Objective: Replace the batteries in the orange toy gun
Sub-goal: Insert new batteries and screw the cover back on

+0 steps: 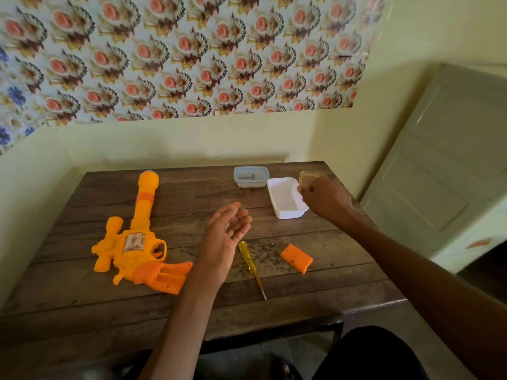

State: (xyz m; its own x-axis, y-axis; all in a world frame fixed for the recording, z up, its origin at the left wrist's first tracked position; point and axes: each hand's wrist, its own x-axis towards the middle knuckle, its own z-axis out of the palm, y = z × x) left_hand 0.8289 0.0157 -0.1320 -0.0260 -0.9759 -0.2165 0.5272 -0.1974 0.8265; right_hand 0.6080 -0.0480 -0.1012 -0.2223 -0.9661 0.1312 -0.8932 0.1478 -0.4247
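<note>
On the table [301, 292]: toy gun [131, 242] lies left, its cover [296, 257] apart at right.
L hand [227, 231] palm-up, fingers open; R hand [326, 198] curled over white tray [289, 213], grip on anything unclear.

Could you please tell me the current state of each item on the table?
toy gun: lying flat, grip compartment uncovered
battery cover: off, lying loose
screwdriver: lying untouched
white tray: open
lidded box: closed
left hand: open, palm up
right hand: fingers curled, contents unclear
</note>
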